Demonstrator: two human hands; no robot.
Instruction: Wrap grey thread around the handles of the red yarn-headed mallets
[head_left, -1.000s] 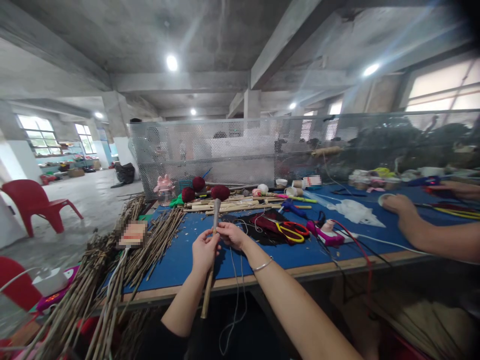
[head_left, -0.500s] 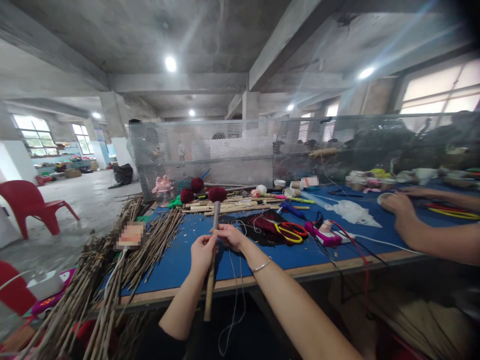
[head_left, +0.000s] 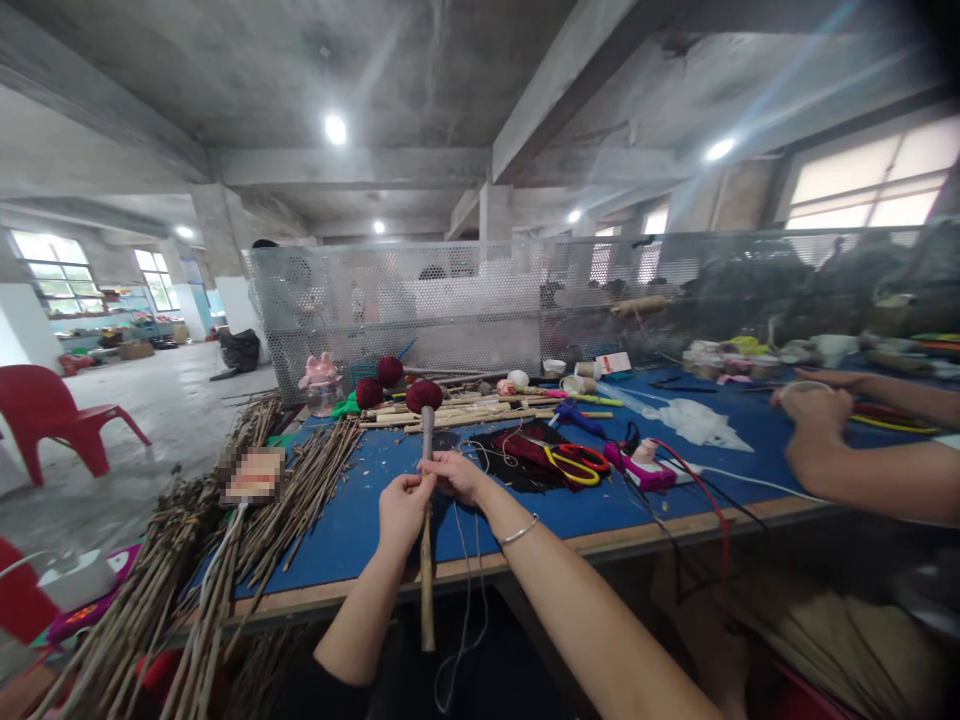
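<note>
A wooden stick (head_left: 427,590) with a dark red ball head (head_left: 424,396) stands almost upright before me, its neck wrapped in greyish string or cloth. My left hand (head_left: 406,505) pinches the stick around its middle. Just right of it, my right hand (head_left: 454,474) has its fingers closed at the same spot, against the stick. Thin pale string (head_left: 465,620) hangs in a long loop below my right hand; its exact hold on the string is hidden. Two more dark red balls (head_left: 369,392) lie behind on the blue table (head_left: 337,530).
Bundles of thin sticks (head_left: 300,500) lie at the left. Yellow-handled scissors (head_left: 570,466) rest on dark cloth, beside a purple-and-white power strip (head_left: 652,470) with cables. A co-worker's hands (head_left: 814,410) hold a round object at the right. A perforated metal screen (head_left: 480,330) stands behind.
The stick has turned slightly, its lower end swinging right. The co-worker's hand has moved with the round object. My view has shifted a little.
</note>
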